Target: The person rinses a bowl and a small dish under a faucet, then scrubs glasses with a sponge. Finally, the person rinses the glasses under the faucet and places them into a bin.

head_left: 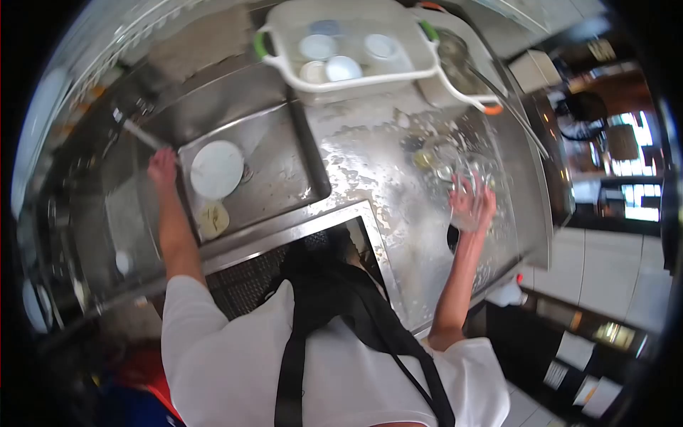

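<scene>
My left hand (163, 168) is closed at the end of a metal faucet spout (142, 133), above the divider of the sink (277, 174). A white plate (217, 169) lies in the basin, and a small yellowish dish (213, 219) with dark bits on it sits nearer to me. On the right, my right hand (478, 199) is wrapped round a clear drinking glass (466, 210) over the wet steel counter (377, 160). Just beyond that hand stand more clear glasses (445, 158), with a yellowish piece (422, 159) beside them.
A white tub (356, 87) with green handles holds water and several small white dishes (343, 69) at the back. Next to it, another tub (437, 92) with orange handles contains a metal bowl and a long handle (512, 114). A second basin (117, 206) is at left.
</scene>
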The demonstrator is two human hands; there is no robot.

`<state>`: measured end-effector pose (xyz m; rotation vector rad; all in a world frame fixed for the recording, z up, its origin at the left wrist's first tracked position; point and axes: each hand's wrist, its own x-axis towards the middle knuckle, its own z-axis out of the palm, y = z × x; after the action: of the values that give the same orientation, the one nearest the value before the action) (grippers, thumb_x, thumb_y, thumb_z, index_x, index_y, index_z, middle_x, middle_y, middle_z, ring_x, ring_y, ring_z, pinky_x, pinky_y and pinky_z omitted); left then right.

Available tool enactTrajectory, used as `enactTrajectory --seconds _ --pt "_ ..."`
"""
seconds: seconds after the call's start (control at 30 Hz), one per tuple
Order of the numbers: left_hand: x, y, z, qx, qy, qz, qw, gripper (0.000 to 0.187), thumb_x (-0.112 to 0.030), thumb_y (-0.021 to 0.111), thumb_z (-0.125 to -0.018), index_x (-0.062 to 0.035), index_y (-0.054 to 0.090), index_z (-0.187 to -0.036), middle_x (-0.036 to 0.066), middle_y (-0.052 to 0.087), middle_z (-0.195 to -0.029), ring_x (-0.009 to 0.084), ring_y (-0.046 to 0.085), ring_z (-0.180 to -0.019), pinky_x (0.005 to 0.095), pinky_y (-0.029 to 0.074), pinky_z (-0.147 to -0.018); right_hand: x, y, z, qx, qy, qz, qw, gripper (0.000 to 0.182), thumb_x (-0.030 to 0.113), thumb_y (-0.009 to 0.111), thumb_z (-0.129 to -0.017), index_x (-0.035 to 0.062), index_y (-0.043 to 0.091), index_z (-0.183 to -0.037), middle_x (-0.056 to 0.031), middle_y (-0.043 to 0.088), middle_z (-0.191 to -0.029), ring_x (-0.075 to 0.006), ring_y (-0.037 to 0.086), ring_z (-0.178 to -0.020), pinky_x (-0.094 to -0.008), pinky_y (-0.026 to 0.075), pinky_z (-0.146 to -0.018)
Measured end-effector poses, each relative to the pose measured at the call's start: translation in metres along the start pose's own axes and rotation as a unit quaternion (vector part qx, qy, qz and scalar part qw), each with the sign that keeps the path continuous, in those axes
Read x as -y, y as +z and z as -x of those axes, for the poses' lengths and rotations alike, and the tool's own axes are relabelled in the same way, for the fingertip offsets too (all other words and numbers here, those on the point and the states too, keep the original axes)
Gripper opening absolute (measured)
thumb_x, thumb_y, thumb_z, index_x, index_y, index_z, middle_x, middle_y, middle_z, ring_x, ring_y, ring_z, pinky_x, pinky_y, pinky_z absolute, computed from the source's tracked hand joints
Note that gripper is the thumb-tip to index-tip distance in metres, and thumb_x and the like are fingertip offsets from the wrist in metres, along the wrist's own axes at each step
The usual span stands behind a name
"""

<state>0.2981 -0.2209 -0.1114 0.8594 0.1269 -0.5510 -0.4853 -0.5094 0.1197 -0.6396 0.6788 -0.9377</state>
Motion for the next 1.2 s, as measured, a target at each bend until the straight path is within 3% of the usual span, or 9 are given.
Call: enactTrajectory --seconds 0.03,0.07,0.13,0.27,0.4,0.63,0.8,0.9,1.2 --pt "-0.005 -0.055 -0.068 0.457 -0.068 0.112 0.88 0.018 -0.014 0.049 -0.087 0.003 0.056 -0.09 0.015 0.058 -0.103 0.0313 0.054 -0.098 0.0491 0.047 -0.093 0.0 0.005 -0.006 -0.021 -0.022 -0.005 1.0 0.069 0.041 0.064 -0.079 0.0125 0.039 -0.136 -0.0238 0.048 -0.126 -0.0342 0.061 -0.086 -0.0454 0.055 -0.071" --pt "-0.015 -0.059 -0.075 0.097 0.015 0.003 0.995 0.023 -0.013 0.049 -0.09 0.0083 0.058 -0.092 0.017 0.061 -0.096 0.0359 0.058 -0.099 0.051 0.05 -0.093 -0.002 0.014 -0.011 -0.012 -0.004 -0.089 0.996 0.067 0.044 0.064 -0.08 0.0124 0.041 -0.134 -0.0257 0.049 -0.125 -0.0336 0.061 -0.083 -0.0411 0.055 -0.068" --pt "-0.013 -0.04 -0.101 0.019 0.106 -0.095 0.99 0.013 -0.003 0.055 -0.082 0.0002 0.053 -0.069 0.011 0.055 -0.076 0.027 0.057 -0.075 0.0453 0.052 -0.084 -0.007 0.025 -0.012 -0.014 -0.006 -0.176 0.984 0.065 0.047 0.063 -0.081 0.0123 0.042 -0.132 -0.0276 0.049 -0.124 -0.033 0.062 -0.08 -0.0367 0.056 -0.065" --pt "-0.051 -0.009 -0.119 0.099 0.391 -0.648 0.646 0.025 -0.029 0.058 -0.09 -0.0052 0.055 -0.095 0.006 0.055 -0.084 0.0262 0.059 -0.078 0.0363 0.052 -0.075 -0.019 0.029 0.002 -0.039 0.0 -0.219 0.975 0.068 0.054 0.054 -0.086 0.0144 0.037 -0.139 -0.0292 0.05 -0.122 -0.0307 0.061 -0.074 -0.0309 0.054 -0.057" --pt "-0.074 0.017 -0.18 -0.064 0.075 -0.381 0.919 0.037 -0.036 0.056 -0.09 -0.0161 0.045 -0.119 0.004 0.052 -0.111 0.0264 0.054 -0.099 0.0399 0.046 -0.086 -0.047 0.013 0.039 -0.041 -0.052 -0.12 0.991 0.075 0.063 0.045 -0.088 0.0178 0.027 -0.146 -0.0274 0.051 -0.119 -0.0306 0.06 -0.068 -0.0344 0.054 -0.057" --pt "-0.076 0.009 -0.234 0.03 -0.014 -0.334 0.942 0.071 -0.036 0.065 -0.082 -0.0201 0.029 -0.142 0.002 0.04 -0.142 0.0261 0.039 -0.129 0.0454 0.034 -0.103 -0.094 -0.072 0.146 -0.394 -0.036 -0.048 0.917 0.069 0.057 0.058 -0.085 0.0139 0.035 -0.134 -0.0254 0.053 -0.112 -0.0364 0.062 -0.076 -0.0435 0.056 -0.063" --pt "-0.086 -0.005 -0.251 0.012 0.412 -0.791 0.452 0.037 -0.022 0.063 -0.083 0.0003 0.065 -0.112 0.018 0.066 -0.113 0.0345 0.061 -0.105 0.0405 0.045 -0.093 -0.123 -0.085 0.202 -0.553 -0.163 -0.022 0.817 0.08 0.053 0.064 -0.081 0.0113 0.028 -0.139 -0.0216 0.055 -0.109 -0.0379 0.061 -0.087 -0.0495 0.05 -0.074" --pt "-0.052 0.045 -0.235 -0.164 0.413 -0.51 0.737 0.031 -0.014 0.058 -0.084 0.0021 0.067 -0.109 0.019 0.066 -0.111 0.0335 0.063 -0.102 0.0417 0.046 -0.093 -0.128 -0.109 0.216 -0.596 -0.207 -0.014 0.776 0.086 0.041 0.072 -0.077 0.0049 0.026 -0.14 -0.0199 0.056 -0.112 -0.0365 0.056 -0.1 -0.0531 0.042 -0.087" --pt "0.109 0.334 0.139 0.26 0.511 -0.514 0.638 0.022 -0.01 0.054 -0.092 0.0044 0.065 -0.105 0.018 0.062 -0.119 0.0356 0.059 -0.11 0.0436 0.045 -0.094 -0.134 -0.175 0.206 -0.719 -0.227 0.456 0.474 0.077 0.028 0.083 -0.071 0.002 0.035 -0.125 -0.0174 0.054 -0.111 -0.0315 0.055 -0.107 -0.0383 0.049 -0.08"
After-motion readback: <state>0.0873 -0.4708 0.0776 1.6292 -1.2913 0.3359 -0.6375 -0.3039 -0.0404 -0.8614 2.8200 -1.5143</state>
